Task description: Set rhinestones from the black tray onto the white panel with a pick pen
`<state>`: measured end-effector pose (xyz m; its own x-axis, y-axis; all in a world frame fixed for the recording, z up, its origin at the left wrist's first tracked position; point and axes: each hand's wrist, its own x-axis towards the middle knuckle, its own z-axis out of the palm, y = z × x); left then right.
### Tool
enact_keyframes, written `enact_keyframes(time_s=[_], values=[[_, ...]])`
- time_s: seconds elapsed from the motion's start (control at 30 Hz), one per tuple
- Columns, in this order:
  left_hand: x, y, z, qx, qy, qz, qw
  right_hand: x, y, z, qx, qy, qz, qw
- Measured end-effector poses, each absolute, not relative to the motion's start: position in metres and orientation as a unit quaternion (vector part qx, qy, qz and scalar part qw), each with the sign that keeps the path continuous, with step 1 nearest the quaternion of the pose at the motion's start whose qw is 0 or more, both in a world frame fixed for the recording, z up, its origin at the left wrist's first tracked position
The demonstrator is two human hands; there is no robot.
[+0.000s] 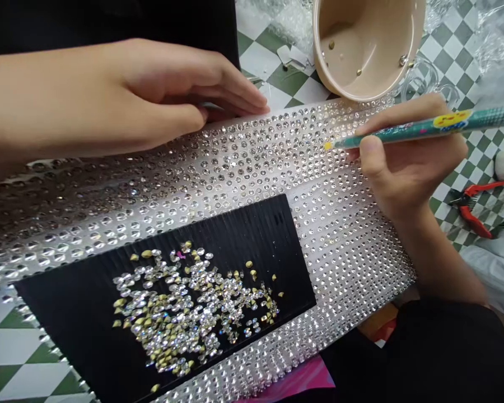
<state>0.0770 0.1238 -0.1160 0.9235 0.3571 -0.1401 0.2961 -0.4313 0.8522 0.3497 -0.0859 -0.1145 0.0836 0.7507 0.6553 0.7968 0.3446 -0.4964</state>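
Note:
A white sheet (340,235) covered in rows of clear rhinestones spans the view. My right hand (407,151) grips a teal patterned pen (428,127), its yellow tip over the stones near the sheet's upper right. My left hand (163,92) rests along the upper edge of the sheet, fingers extended and pointing right, nothing visible in it. On the sheet lies a black ridged tray (273,229) that bears a scattered heap of loose rhinestones (193,313), some with gold backs up.
A beige bowl (373,50) with a few loose stones inside touches the sheet's top edge. Red-handled pliers (472,210) lie at the right on the green-and-white checked cloth (441,50). Clear plastic wrap sits at the top right, and a black object (109,22) at the top left.

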Motion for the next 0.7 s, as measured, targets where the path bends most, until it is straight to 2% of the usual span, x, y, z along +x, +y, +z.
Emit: enact_keyframes(time_s=[0.13, 0.23, 0.4, 0.7], values=[[0.0769, 0.1270, -0.1195, 0.864, 0.160, 0.027, 0.476, 0.3481, -0.0847, -0.1145, -0.568, -0.654, 0.065, 0.495], [0.0774, 0.1247, -0.1187, 0.862, 0.161, 0.026, 0.479, 0.3463, -0.0841, -0.1112, -0.558, -0.658, 0.007, 0.505], [0.0768, 0.1225, -0.1152, 0.857, 0.157, 0.018, 0.490, 0.3485, -0.0820, -0.1123, -0.516, -0.722, -0.092, 0.451], [0.0786, 0.1233, -0.1157, 0.863, 0.161, 0.023, 0.478, 0.3544, -0.0809, -0.1157, -0.484, -0.767, -0.077, 0.414]])
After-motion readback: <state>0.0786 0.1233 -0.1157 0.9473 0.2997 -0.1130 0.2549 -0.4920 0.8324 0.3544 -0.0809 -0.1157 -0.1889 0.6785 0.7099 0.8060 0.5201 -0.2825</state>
